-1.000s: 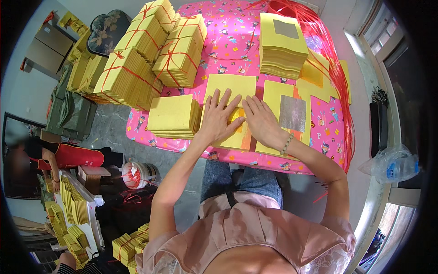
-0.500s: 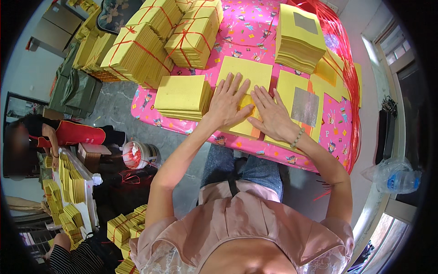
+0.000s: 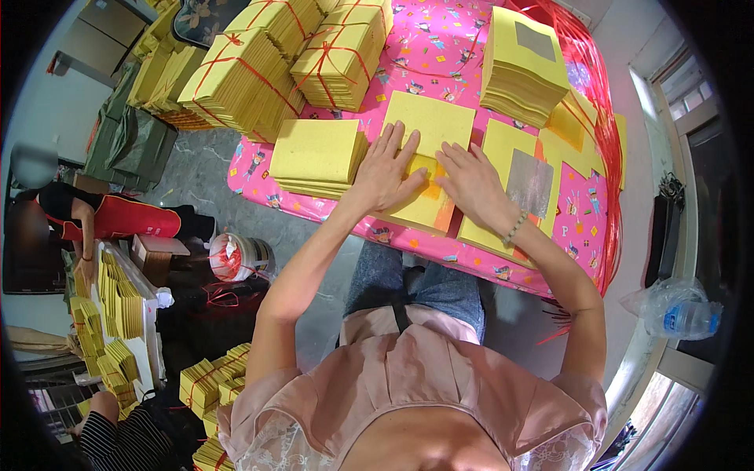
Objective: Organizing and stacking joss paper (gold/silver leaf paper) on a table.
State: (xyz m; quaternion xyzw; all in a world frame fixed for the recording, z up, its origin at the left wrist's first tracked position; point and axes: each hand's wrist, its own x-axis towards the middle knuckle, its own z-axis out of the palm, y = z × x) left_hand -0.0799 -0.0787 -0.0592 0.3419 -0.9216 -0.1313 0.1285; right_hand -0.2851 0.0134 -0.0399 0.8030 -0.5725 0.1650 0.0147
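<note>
My left hand (image 3: 386, 174) lies flat with fingers spread on a yellow paper sheet (image 3: 433, 124). Beside it, my right hand (image 3: 477, 187), a beaded bracelet at its wrist, rests palm down with fingers stretched over the right part of the same paper. Orange colouring shows on the paper between the hands. Left of my left hand sits a low stack of folded yellow paper (image 3: 316, 155). To the right of my right hand lies another yellow sheet with a silver rectangle (image 3: 529, 182). What is under my palms is hidden.
Tied bundles of yellow paper (image 3: 236, 82) stand at the table's far left. A taller yellow stack (image 3: 518, 90) is at the far right, near hanging red strands (image 3: 605, 157). A pink patterned cover (image 3: 424, 47) spreads over the table. A person in a red apron (image 3: 129, 218) works at the left.
My right hand has slid slightly and its fingers are a little more bent. More orange shows between the hands. The whole view has shifted a little.
</note>
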